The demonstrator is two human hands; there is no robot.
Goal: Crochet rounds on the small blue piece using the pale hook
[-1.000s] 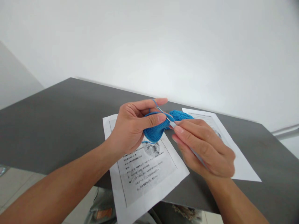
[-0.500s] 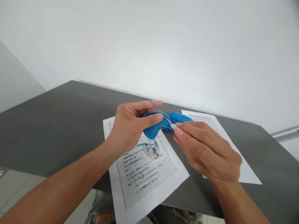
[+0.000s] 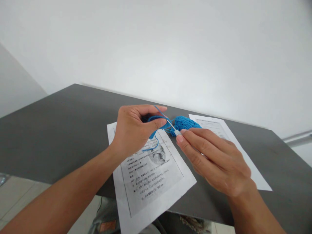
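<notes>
My left hand [image 3: 133, 130] pinches a small blue crocheted piece [image 3: 156, 121] between thumb and fingers, with a blue strand running over its index finger. My right hand [image 3: 214, 159] grips a thin crochet hook [image 3: 173, 127] whose metal tip pokes into the blue work. A skein of blue yarn [image 3: 184, 124] lies on the table just behind the hands. Both hands hover above a printed sheet of paper [image 3: 151, 175].
The dark grey table [image 3: 60, 130] runs to a white wall behind. A second printed sheet [image 3: 219, 130] lies at the right, partly under my right hand. The near sheet overhangs the table's front edge. Floor and clothing show below.
The crocheted piece has turned in my left hand, so less of it shows. My right hand has shifted slightly left and down with the hook.
</notes>
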